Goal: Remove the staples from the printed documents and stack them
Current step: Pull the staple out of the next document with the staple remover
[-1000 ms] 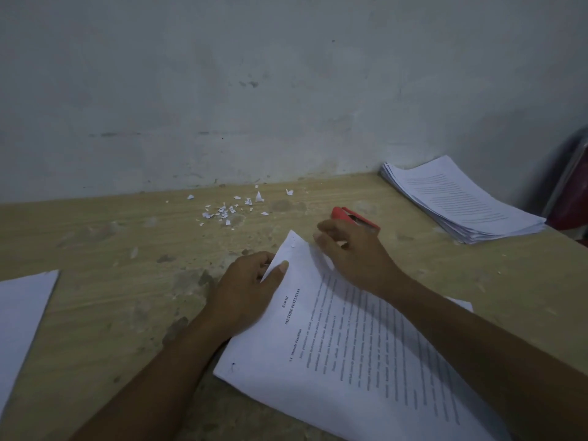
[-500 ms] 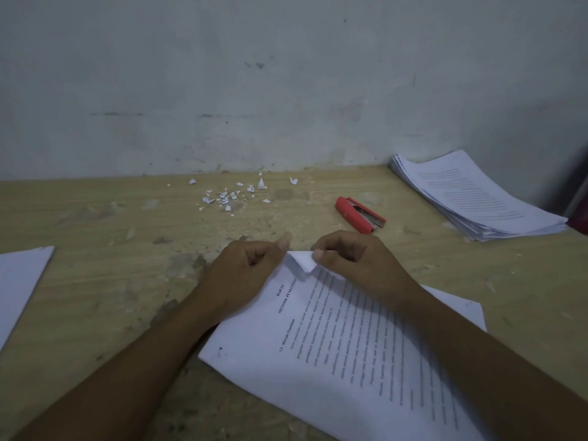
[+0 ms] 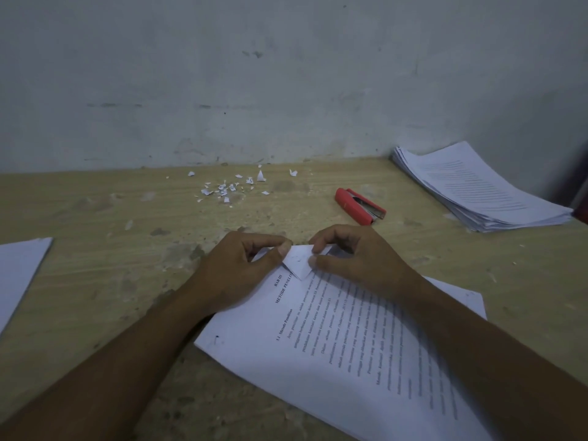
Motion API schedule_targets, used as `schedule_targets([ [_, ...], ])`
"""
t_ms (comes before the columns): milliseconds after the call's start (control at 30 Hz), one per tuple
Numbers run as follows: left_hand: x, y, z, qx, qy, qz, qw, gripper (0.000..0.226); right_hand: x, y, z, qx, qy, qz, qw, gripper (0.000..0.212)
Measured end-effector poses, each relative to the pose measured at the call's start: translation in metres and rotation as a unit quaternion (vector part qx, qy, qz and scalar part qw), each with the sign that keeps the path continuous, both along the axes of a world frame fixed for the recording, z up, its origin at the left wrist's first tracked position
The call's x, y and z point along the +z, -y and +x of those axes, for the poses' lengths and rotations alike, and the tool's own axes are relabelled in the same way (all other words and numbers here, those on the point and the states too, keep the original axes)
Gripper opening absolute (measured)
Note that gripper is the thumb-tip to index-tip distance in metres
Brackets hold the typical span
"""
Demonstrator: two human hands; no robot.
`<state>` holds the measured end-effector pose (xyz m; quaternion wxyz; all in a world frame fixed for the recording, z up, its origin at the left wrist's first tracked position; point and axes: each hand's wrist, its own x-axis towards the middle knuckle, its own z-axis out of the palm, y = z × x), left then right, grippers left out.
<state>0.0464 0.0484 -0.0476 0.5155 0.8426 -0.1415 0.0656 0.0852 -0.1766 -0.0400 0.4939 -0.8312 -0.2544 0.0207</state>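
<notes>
At centre of the surface (image 3: 111, 249), nearest the person, the document (image 3: 350, 345) lies slantwise, print up, its far corner (image 3: 297, 261) folded back over the heading as a small triangle. Left hand (image 3: 241, 268) pinches the flap's left edge between thumb and forefinger, other fingers curled under. Right hand (image 3: 353, 259) pinches the right edge the same way. Dark specks show on the flap's underside, possibly staple legs, but they are too small to tell. Judged step: working the staple loose from this corner. To do it well, keep both pinches close to the staple so the pages cannot shear. Straighten the legs first, then draw the crown out square to the paper rather than dragging sideways. The risk is a torn corner. Scraps (image 3: 226, 187) lie scattered well beyond the hands near the wall, and they look like torn paper bits. A red stapler (image 3: 359, 206) lies just past the right hand, untouched, and could serve as a lever if nails fail. A thick stack (image 3: 477, 189) of printed sheets sits at far right, fanned slightly. It is likely where this document goes once freed. A blank sheet (image 3: 19, 275) pokes in at the left edge. The surface is pale wood, scuffed and blotched with dark marks. The wall (image 3: 286, 74) is grey, stained plaster. The light is dim.
</notes>
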Motion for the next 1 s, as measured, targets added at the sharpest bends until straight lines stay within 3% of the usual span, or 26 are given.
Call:
schedule_targets([
  [433,-0.003,-0.002,0.002,0.013,-0.014,0.006,1.000,0.018,-0.004,0.000,0.003,-0.004,0.018,-0.014,1.000,0.011],
  [600,0.002,0.002,-0.002,0.002,-0.015,-0.037,0.999,0.026,-0.005,-0.005,0.002,-0.022,0.026,0.038,0.999,0.010],
  [733,0.008,0.008,-0.005,0.027,-0.022,-0.080,0.996,0.015,-0.004,-0.018,0.002,-0.101,0.057,0.056,0.992,0.030],
  [833,0.010,0.013,-0.004,0.062,-0.034,-0.090,0.993,0.020,-0.003,-0.026,0.004,-0.159,0.076,0.049,0.983,0.042],
  [1000,0.011,0.014,0.002,0.081,-0.066,-0.115,0.988,0.024,0.000,-0.015,0.014,-0.233,0.086,0.026,0.968,0.024],
])
